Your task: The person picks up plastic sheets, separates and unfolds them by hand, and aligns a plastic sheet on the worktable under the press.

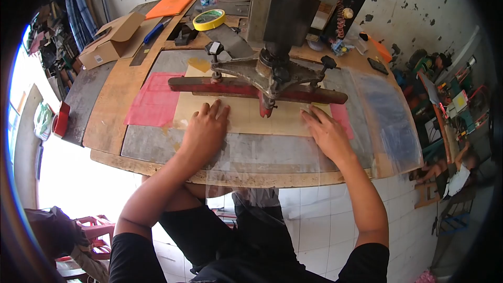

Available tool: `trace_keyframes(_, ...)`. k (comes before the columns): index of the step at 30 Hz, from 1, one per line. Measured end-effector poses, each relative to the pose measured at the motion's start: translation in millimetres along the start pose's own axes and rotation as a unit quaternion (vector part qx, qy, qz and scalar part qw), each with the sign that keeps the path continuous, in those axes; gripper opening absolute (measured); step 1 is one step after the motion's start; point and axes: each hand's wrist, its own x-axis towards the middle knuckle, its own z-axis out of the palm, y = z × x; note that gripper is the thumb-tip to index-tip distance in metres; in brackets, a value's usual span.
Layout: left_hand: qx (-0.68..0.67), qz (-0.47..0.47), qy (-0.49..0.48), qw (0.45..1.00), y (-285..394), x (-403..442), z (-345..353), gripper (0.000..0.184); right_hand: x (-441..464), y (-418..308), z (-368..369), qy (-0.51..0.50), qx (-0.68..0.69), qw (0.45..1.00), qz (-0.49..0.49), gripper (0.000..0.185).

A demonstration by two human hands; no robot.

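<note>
The left hand [205, 130] lies flat, gripping nothing, on the pale sheet [249, 120], set on the tabletop [107, 123] under the red bar [233, 87], the right hand [330, 137] likewise; even, light pressure should keep it square.

1 wide head-worn view, facing forward and down; left hand [206, 126], right hand [327, 130] near, wall [451, 13] farther.

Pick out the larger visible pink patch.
The pink patch nearer the left hand; the other pink patch, near the right hand, is a smaller strip.
</note>
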Motion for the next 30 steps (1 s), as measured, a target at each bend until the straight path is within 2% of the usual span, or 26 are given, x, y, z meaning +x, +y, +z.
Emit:
trace_keyframes(10,-0.029,-0.010,-0.002,1.000,1.3,-1.0,-4.5,0.043,2.7,-2.7,0.8,-0.023,-0.018,1.000,0.004,0.047)
trace_keyframes(15,-0.009,-0.015,-0.021,1.000,2.2,-1.4,-4.6,0.045,4.9,-7.7,-4.2,-0.030,-0.027,0.999,0.033,0.046)
trace_keyframes(22,0.003,-0.009,-0.036,0.999,2.9,-4.0,-7.4,0.048,6.4,-8.4,-3.8,-0.027,-0.032,0.999,0.022,0.045)
trace_keyframes(24,0.026,0.020,-0.002,0.999,2.2,-5.5,-5.6,0.054,7.2,-9.4,-4.6,-0.034,-0.029,0.998,0.033,0.047)
trace_keyframes(30,-0.018,-0.011,-0.029,0.999,5.3,-6.1,-10.2,0.049,8.7,-11.7,-7.3,-0.033,-0.027,0.999,0.027,0.048)
